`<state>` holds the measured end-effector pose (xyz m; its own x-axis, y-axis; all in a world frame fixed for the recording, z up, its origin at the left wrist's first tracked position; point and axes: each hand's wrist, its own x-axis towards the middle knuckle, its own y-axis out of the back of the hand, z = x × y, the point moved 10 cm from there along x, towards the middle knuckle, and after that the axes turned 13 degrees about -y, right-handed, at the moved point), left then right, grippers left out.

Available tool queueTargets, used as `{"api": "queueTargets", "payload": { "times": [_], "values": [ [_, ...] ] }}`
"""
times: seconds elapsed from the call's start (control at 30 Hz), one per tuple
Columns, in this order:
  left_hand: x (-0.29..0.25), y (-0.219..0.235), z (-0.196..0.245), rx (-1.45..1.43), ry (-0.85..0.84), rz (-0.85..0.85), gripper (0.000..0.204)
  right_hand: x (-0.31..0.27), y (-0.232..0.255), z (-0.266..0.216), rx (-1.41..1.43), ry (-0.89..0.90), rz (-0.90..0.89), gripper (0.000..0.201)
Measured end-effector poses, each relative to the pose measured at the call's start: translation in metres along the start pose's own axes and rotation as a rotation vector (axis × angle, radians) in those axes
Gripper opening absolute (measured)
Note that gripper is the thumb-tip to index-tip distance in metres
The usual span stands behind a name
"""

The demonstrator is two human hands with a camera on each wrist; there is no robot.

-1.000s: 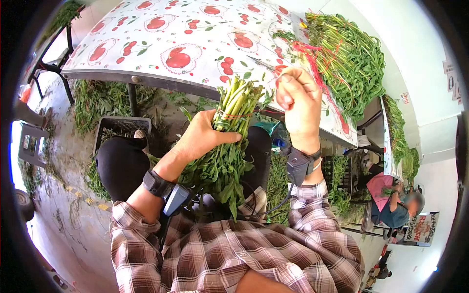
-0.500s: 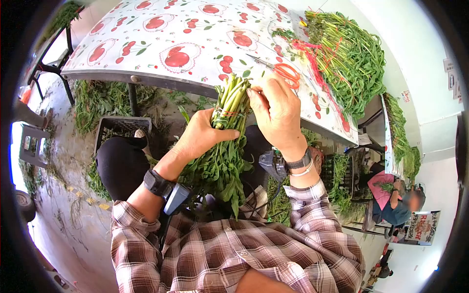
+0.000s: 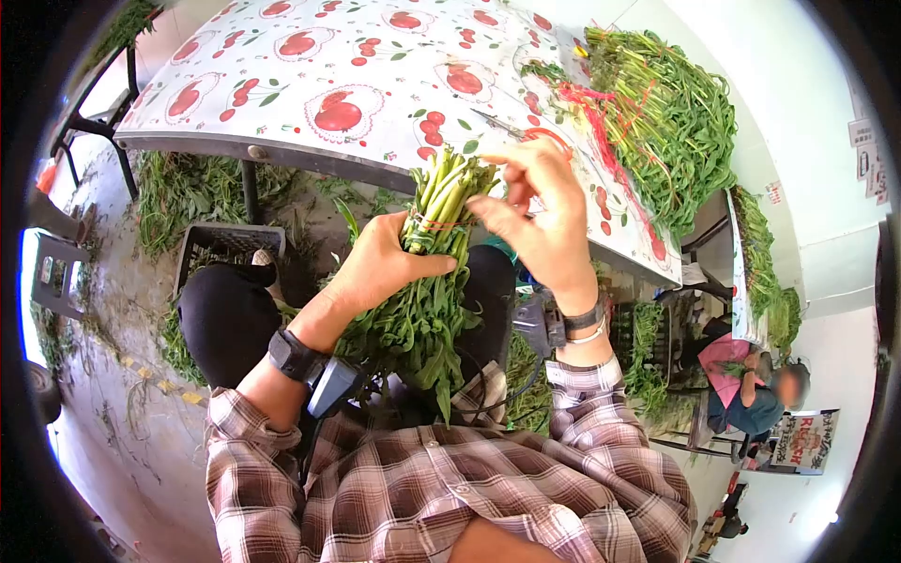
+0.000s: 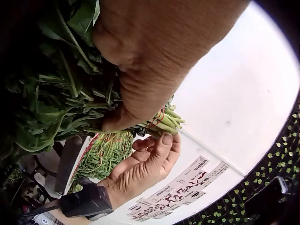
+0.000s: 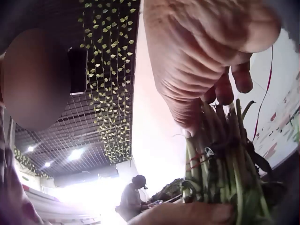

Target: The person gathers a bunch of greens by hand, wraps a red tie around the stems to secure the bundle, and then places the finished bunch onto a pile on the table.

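Note:
My left hand [image 3: 394, 258] grips a bundle of leafy green vegetables [image 3: 432, 324] around the stems, thumb across the front. The cut stem ends [image 3: 450, 183] point up and away from me; the leaves hang toward my lap. A thin red tie [image 5: 199, 161] circles the stems just above the left thumb. At the right side of the stem ends is my right hand [image 3: 549, 211], its thumb tip against the stems and its index finger bent apart from the thumb. In the left wrist view, the right thumb [image 4: 164, 143] lies by the stem tips.
Orange-handled scissors [image 3: 549, 141] lie on the fruit-patterned table [image 3: 310, 56]. A large heap of greens [image 3: 671, 131] with red strings [image 3: 601, 127] covers its right end. Below stands a black crate [image 3: 230, 239] among loose greens. Another person [image 3: 751, 389] sits at the right.
My right hand came down from above the table to the stem ends, and its thumb and index finger then parted. The left hand keeps its grip on the bundle.

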<state>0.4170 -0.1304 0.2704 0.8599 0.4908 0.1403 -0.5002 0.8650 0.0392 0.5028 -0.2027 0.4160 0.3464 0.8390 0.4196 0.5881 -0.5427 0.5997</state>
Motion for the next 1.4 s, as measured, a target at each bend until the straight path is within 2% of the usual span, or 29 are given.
{"api": "queueTargets", "payload": {
  "times": [0.1,0.23,0.3,0.33,0.4,0.43,0.53,0.6,0.67,0.7,0.73,0.8,0.87,0.9,0.93,1.0,1.03,1.13,1.17,1.2,1.27,1.3,1.4],
  "values": [
    [0.000,-0.001,-0.003,0.006,0.018,-0.014,0.036,-0.003,-0.009,-0.008,-0.048,0.032,0.018,0.027],
    [0.000,-0.001,-0.003,-0.036,-0.008,-0.001,0.037,-0.004,-0.012,0.004,-0.078,0.074,0.077,0.019],
    [0.000,-0.001,-0.005,0.066,-0.010,-0.017,0.038,-0.007,-0.007,-0.004,-0.193,0.193,0.159,0.013],
    [0.000,-0.001,-0.005,0.067,-0.009,-0.018,0.038,-0.006,-0.006,-0.003,-0.193,0.192,0.159,0.013],
    [-0.001,-0.002,-0.002,0.069,-0.022,-0.020,0.036,-0.006,0.005,-0.003,-0.217,0.216,0.272,0.007],
    [-0.001,-0.002,0.000,0.069,-0.022,-0.019,0.036,-0.003,0.013,0.014,-0.108,0.049,0.277,0.006],
    [0.000,0.001,0.002,0.102,-0.035,-0.021,0.035,-0.005,0.035,0.055,0.192,-0.270,0.348,0.011],
    [0.002,0.006,-0.002,-0.014,-0.091,0.056,0.040,-0.009,0.036,0.059,0.159,-0.303,0.326,0.015],
    [0.002,0.006,-0.004,-0.025,-0.064,0.061,0.039,-0.013,0.009,0.055,0.183,-0.273,0.128,0.018],
    [0.003,0.009,-0.005,-0.081,-0.094,0.118,0.038,-0.016,-0.009,0.056,0.202,-0.266,0.001,0.021],
    [0.003,0.012,-0.005,-0.137,-0.124,0.178,0.036,-0.022,-0.029,0.061,0.251,-0.291,-0.081,0.030],
    [0.003,0.016,-0.010,-0.146,-0.091,0.231,0.034,-0.031,-0.059,0.057,0.161,-0.274,-0.236,0.048],
    [0.001,0.026,-0.003,-0.008,-0.151,0.323,0.028,-0.034,-0.070,0.047,0.074,-0.171,-0.194,0.066],
    [0.000,0.025,-0.004,0.072,-0.118,0.284,0.035,-0.034,-0.077,0.048,0.118,-0.193,-0.230,0.073],
    [-0.001,0.023,-0.009,0.073,-0.118,0.282,0.035,-0.035,-0.081,0.046,0.119,-0.194,-0.229,0.073],
    [-0.003,0.018,0.013,0.206,-0.451,0.307,0.044,-0.036,-0.088,0.050,0.407,-0.331,-0.252,0.073],
    [-0.003,0.013,0.016,0.552,-0.462,0.251,0.068,-0.035,-0.088,0.055,0.412,-0.308,-0.217,0.071],
    [-0.009,-0.001,0.029,0.701,-0.440,0.190,0.078,-0.035,-0.092,0.067,0.442,-0.339,-0.246,0.065],
    [-0.007,-0.005,0.023,0.738,-0.399,0.111,0.080,-0.039,-0.095,0.078,0.503,-0.387,-0.225,0.053],
    [-0.007,-0.002,0.026,0.736,-0.397,0.113,0.080,-0.040,-0.094,0.079,0.502,-0.388,-0.228,0.053],
    [-0.005,0.003,0.027,0.538,-0.346,0.064,0.081,-0.041,-0.085,0.089,0.563,-0.459,-0.160,0.040],
    [-0.004,0.007,0.031,0.587,-0.339,0.040,0.083,-0.040,-0.080,0.092,0.564,-0.499,-0.151,0.031],
    [-0.003,0.023,0.050,0.636,-0.404,0.176,0.095,-0.037,-0.073,0.093,0.795,-0.558,-0.139,0.031]
  ]
}}
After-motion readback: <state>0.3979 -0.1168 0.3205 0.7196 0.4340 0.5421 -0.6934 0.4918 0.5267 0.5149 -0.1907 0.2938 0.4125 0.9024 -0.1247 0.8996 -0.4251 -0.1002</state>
